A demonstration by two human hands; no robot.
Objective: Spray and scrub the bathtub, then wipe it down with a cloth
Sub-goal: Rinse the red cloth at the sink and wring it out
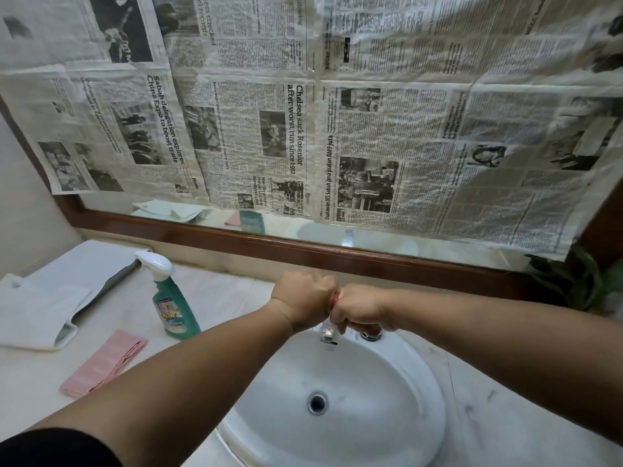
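Watching through the head camera, I see both arms stretched out over the white oval ceramic basin (387, 416), with the left hand (303, 294) and right hand (362, 310) pressed knuckle to knuckle just above the short chrome tap (327, 333). Fingers on both hands are curled into fists. A small red sliver (337, 295) shows where the hands meet, but I cannot tell which hand has it or what else the fingers enclose. The right fingers hang down against the top of the tap. The green plastic spray bottle with a white trigger head (173, 308) stands upright on the pale stone counter (505, 416), left of the basin and apart from both hands. Just beside it, nearer me, lies the folded pink cloth (104, 364). Further left a folded white towel (37, 318) rests partly over a grey rod-like handle (114, 283). Sheets of black-and-white newspaper (303, 129) cover most of the brown wood-framed mirror (303, 249) behind the tap. A dark green leafy plant (580, 281) sits at the far right. A black sleeve (50, 449) covers my left upper arm.
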